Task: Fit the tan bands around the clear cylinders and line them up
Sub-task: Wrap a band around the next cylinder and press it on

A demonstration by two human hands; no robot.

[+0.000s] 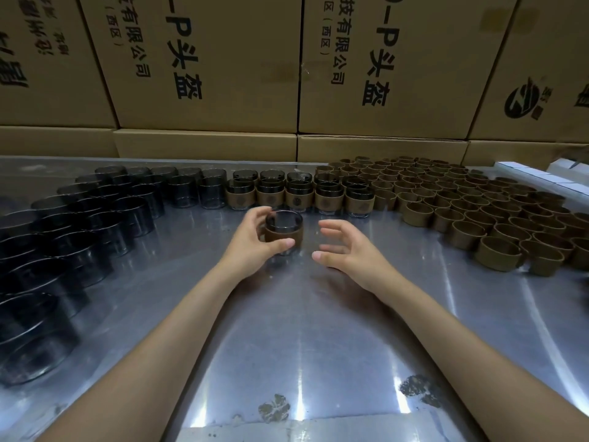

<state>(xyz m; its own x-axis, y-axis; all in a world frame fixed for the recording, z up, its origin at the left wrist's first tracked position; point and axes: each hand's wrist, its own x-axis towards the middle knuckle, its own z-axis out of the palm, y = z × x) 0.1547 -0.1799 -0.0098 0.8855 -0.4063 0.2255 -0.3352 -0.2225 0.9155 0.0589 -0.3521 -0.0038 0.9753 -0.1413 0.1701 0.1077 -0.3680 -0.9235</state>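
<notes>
A clear cylinder wearing a tan band (284,231) stands on the metal table (306,330) at the centre. My left hand (255,242) curls round it, thumb in front and fingers behind. My right hand (347,247) hovers just to its right, fingers spread and holding nothing. Several banded cylinders (298,194) stand in stacked rows behind. Bare clear cylinders (95,215) fill the left side. Loose tan bands (471,205) cover the right side.
Tall cardboard boxes (204,68) with black print wall off the back of the table. White flat pieces (541,177) lie at the far right. Two dark smudges (274,408) mark the table near its front edge.
</notes>
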